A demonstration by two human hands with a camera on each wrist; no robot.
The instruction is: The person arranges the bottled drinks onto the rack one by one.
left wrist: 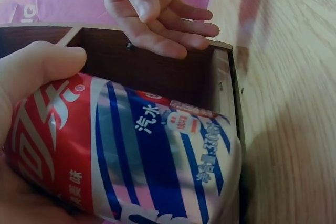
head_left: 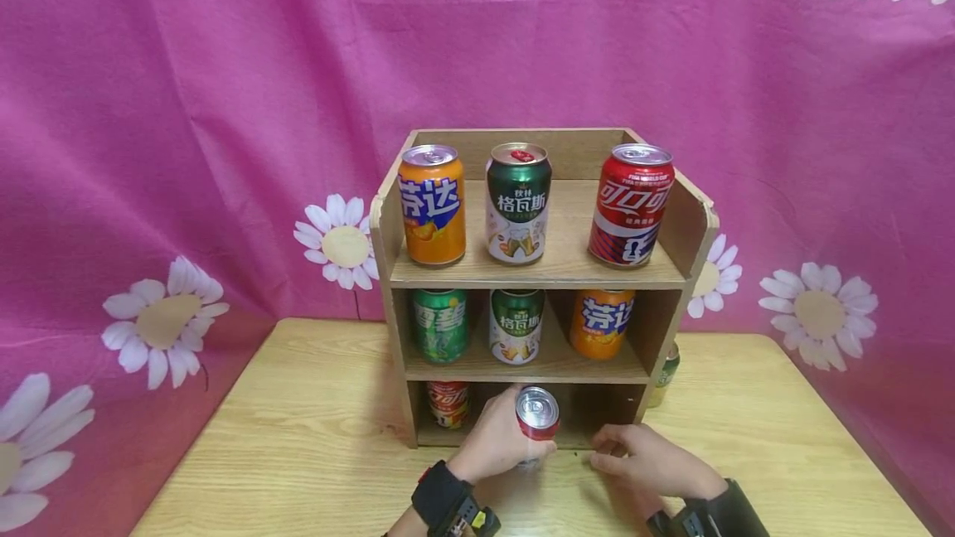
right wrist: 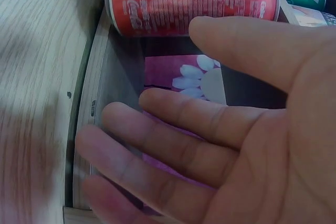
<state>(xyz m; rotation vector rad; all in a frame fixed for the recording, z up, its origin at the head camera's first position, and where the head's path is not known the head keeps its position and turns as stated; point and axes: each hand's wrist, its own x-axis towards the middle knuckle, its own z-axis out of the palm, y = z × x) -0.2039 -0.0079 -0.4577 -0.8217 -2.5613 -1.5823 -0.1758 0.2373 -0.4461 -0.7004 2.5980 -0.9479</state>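
Observation:
My left hand grips a red Coca-Cola can in front of the bottom compartment of the wooden shelf. In the left wrist view the thumb and palm wrap the can, whose red, blue and silver print faces the camera. My right hand is to the right of it, close to the shelf's lower front edge. Its fingers are loosely bent with nothing between them, as the right wrist view shows the bare palm and fingers. Inside the bottom compartment, at the left, stands another red can.
On the top level stand an orange can, a green-and-white can and a red can. The middle level holds a green can, a green-and-white can and an orange can. Another can is partly hidden behind the shelf's right side.

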